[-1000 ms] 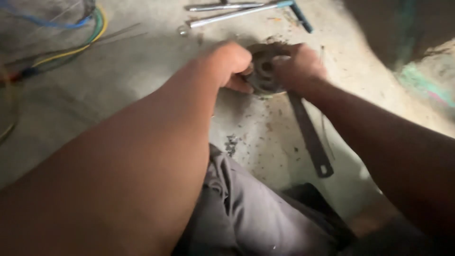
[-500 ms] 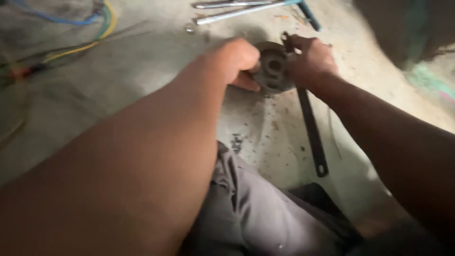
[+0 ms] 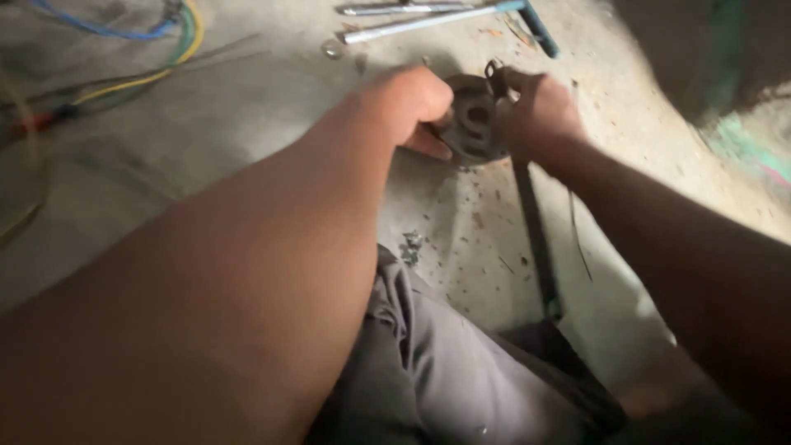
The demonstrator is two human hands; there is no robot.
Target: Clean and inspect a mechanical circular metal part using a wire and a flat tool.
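gripping a dark round metal part (image 3: 474, 124) on the concrete floor (image 3: 206, 140), left hand (image 3: 412, 103) and right hand (image 3: 540, 111) clasping its sides; seemingly mid-work, long wrench (image 3: 535, 231) lying unused alongside.

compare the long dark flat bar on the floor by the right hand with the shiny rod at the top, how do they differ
The dark flat bar is dull and nearly black; the shiny rod is bright silver. The dark flat bar runs toward the person from under the right hand; the shiny rod lies crosswise, well beyond both hands. The dark flat bar looks flat and strip-like, the shiny rod round and thin. Both are long, straight and lie on the concrete floor.
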